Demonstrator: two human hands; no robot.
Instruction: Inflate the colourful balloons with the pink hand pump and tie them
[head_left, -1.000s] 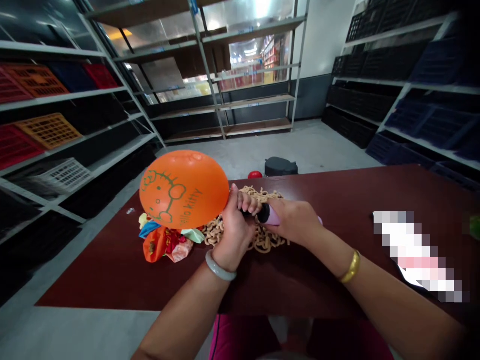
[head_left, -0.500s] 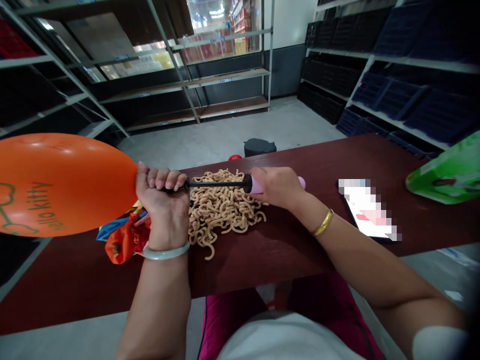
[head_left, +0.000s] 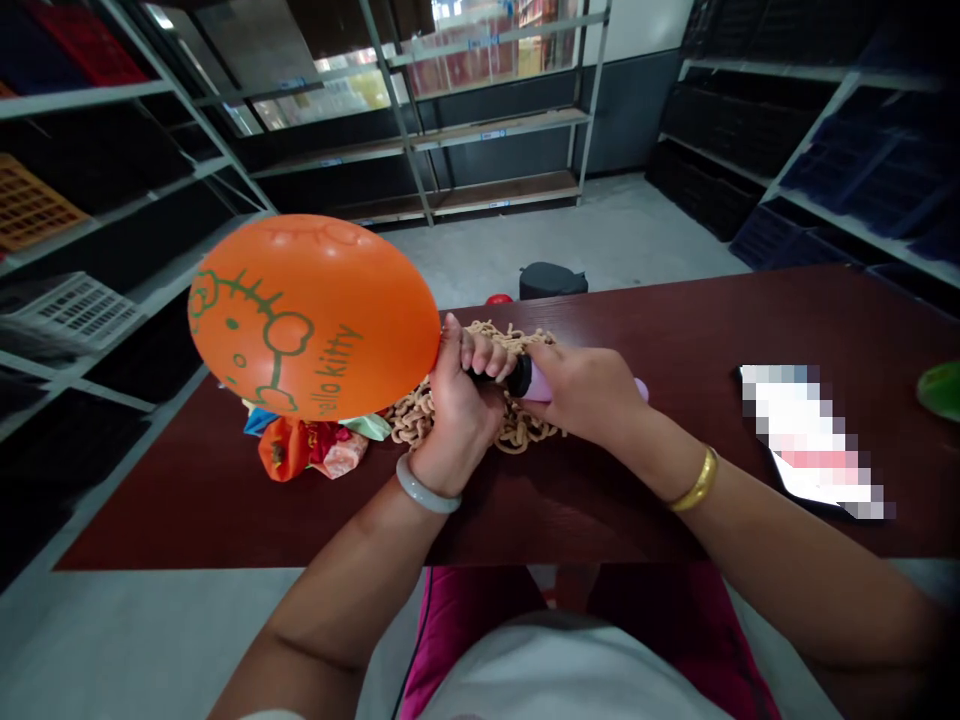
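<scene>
An inflated orange balloon with green cartoon lines and "hello kitty" lettering sits at the left of my left hand. That hand is closed around the balloon's neck and the black end of a hand balloon pump. My right hand is wrapped around the pump's pale purple barrel, whose rounded tip shows past the palm. Both hands are close together, with the pump's rod pushed in between them. Beneath them lies a heap of beige, curly rope-like pieces, partly hidden. The balloon's mouth is covered by my fingers.
Uninflated balloons in several colours lie left on the dark red table. A phone rests at the right, and a green object is at the right edge. Shelves with crates surround the table; a black stool-like object stands behind it.
The black rod, drawn out earlier, has slid into the purple barrel as my hands came together. The balloon and left hand shifted right; the view also turned left.
</scene>
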